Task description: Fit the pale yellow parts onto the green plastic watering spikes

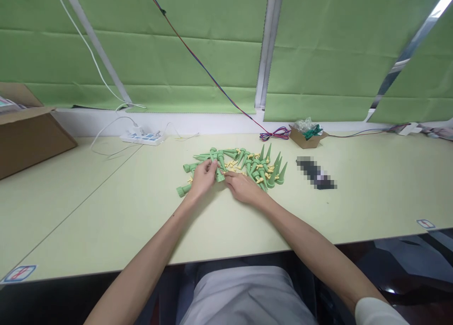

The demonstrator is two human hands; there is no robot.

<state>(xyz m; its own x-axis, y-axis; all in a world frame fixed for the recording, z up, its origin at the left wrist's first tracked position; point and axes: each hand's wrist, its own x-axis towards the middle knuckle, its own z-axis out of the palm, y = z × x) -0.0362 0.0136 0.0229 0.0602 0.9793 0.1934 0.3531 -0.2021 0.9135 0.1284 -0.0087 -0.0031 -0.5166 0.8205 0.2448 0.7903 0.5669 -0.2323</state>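
Note:
My left hand (pixel 204 177) is closed around a green plastic watering spike (pixel 220 175), its wide socket end pointing down toward me. Close beside that end, the fingers of my right hand (pixel 243 187) are pressed together; what they pinch, if anything, is too small to make out. Small yellow valve pieces (pixel 231 164) lie loose on the table just beyond both hands. Left of my left hand rests another green spike (pixel 183 191), partly covered by the hand. To the right is a heap of green spikes with yellow valves (pixel 261 168), several of them standing upright on their wide ends.
On the pale table (pixel 141 211), a blurred-out dark object (pixel 316 173) lies to the right. Behind it stands a small cardboard box (pixel 307 137) beside coiled wires (pixel 275 134). A power strip (pixel 143 137) sits at the back left, near a large cardboard box (pixel 33 138).

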